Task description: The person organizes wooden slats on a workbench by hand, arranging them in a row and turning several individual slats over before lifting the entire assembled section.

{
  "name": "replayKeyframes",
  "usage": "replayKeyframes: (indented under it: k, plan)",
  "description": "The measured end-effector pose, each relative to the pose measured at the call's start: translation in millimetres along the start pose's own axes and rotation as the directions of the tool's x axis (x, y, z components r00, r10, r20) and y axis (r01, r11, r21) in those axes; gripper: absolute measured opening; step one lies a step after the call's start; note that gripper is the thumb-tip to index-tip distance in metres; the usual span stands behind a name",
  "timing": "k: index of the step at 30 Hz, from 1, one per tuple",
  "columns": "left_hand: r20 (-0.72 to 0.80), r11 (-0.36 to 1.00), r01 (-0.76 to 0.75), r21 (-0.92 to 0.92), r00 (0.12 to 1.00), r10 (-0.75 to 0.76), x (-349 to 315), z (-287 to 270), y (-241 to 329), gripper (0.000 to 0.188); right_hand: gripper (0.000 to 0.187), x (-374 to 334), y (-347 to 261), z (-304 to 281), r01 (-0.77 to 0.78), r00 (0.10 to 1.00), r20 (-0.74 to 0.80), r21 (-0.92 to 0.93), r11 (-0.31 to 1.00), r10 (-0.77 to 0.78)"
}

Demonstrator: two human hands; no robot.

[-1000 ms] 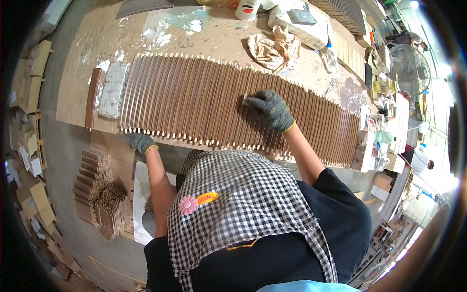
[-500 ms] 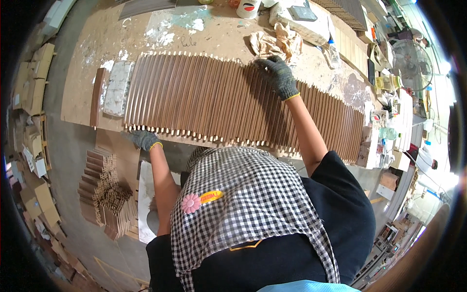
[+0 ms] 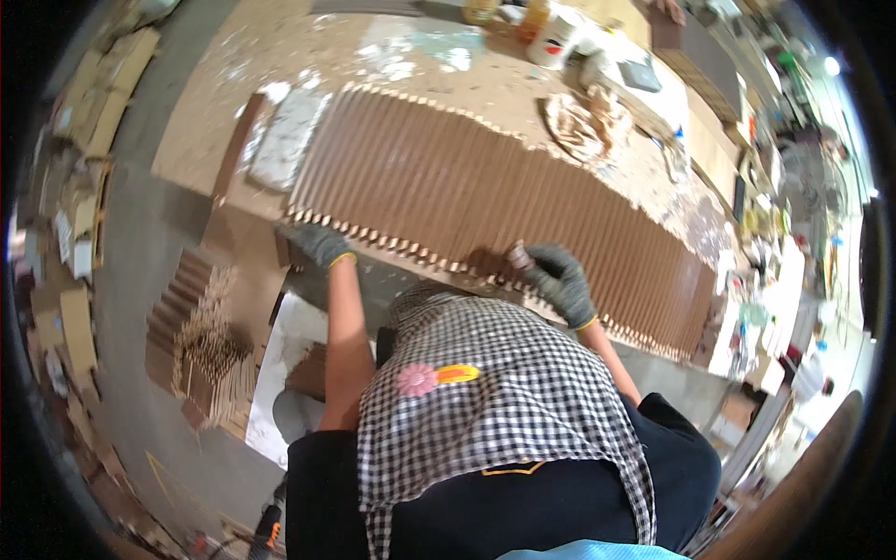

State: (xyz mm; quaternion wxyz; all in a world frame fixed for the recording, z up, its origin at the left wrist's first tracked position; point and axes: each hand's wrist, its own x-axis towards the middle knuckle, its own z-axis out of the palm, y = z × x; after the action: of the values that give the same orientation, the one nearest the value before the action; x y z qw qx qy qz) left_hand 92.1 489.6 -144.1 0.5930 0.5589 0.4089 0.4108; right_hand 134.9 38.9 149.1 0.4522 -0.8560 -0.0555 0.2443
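A long row of brown wooden slats (image 3: 485,187) lies side by side across a dusty workbench (image 3: 280,56). My left hand (image 3: 317,245), in a dark glove, curls over the near edge of the row at its left end. My right hand (image 3: 560,280), also gloved, presses on the near edge of the slats toward the middle. A small brown pad (image 3: 516,254) sits under its fingertips. A checked head cloth (image 3: 495,401) hides the bench edge below my hands.
Stacked wooden slats (image 3: 210,345) and a white sheet (image 3: 275,373) lie on the floor at the lower left. A crumpled rag (image 3: 579,126), a white container (image 3: 555,37) and a pale slab (image 3: 285,140) sit on the bench. Cluttered shelves (image 3: 775,243) stand at the right.
My right hand slid from the middle of the slats to their far edge, then back to the near edge. My left hand stayed on the near edge.
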Motion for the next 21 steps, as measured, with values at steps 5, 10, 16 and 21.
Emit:
replayKeyframes:
  k: [5,10,16,21]
  plan:
    - [-0.028,0.571,0.151,-0.807,0.956,-0.293,-6,-11,30,0.062,0.034,66,-31,7,0.153,0.988,-0.014,0.246,0.957,-0.155]
    - [-0.179,0.848,0.141,0.511,0.982,-0.056,-48,34,116,0.055,0.032,134,-76,54,0.568,0.813,0.04,-0.274,0.776,-0.581]
    - [-0.257,0.938,0.124,0.325,0.966,-0.038,-42,15,101,0.058,0.032,156,-144,160,0.835,0.548,0.389,-0.318,0.45,-0.741]
    - [-0.246,0.997,0.082,-0.003,0.966,-0.08,-31,-8,73,0.062,0.034,158,-143,202,0.943,0.331,0.525,-0.212,0.256,-0.784]
